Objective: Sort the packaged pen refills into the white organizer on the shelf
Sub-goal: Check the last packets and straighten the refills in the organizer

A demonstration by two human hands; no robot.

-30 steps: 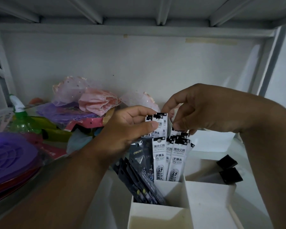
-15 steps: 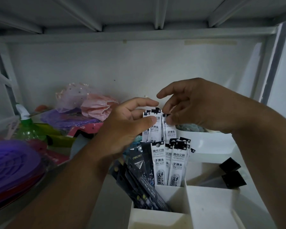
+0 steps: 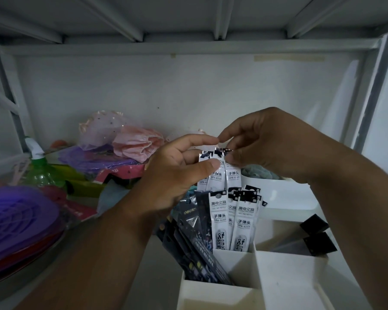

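My left hand (image 3: 177, 173) grips a small fan of white refill packets (image 3: 217, 175) between thumb and fingers, held upright above the organizer. My right hand (image 3: 267, 148) pinches the top of the rightmost packet (image 3: 233, 174) in that fan. Below them, several white refill packets (image 3: 233, 220) stand in a middle compartment of the white organizer (image 3: 285, 278). Dark refill packets (image 3: 195, 242) lean in its left compartment. The lower ends of the held packets are hidden behind the standing ones.
Two black-capped items (image 3: 318, 240) lie in the organizer's right compartment. A white bin (image 3: 282, 193) stands behind. On the left of the shelf are purple mesh covers (image 3: 16, 222), a green spray bottle (image 3: 40, 168) and pink fabric (image 3: 134, 144). Shelf posts frame both sides.
Both hands have lifted the held packets a little higher above the organizer. My right hand's fingers have moved from behind the packets to pinching the top of the rightmost one.
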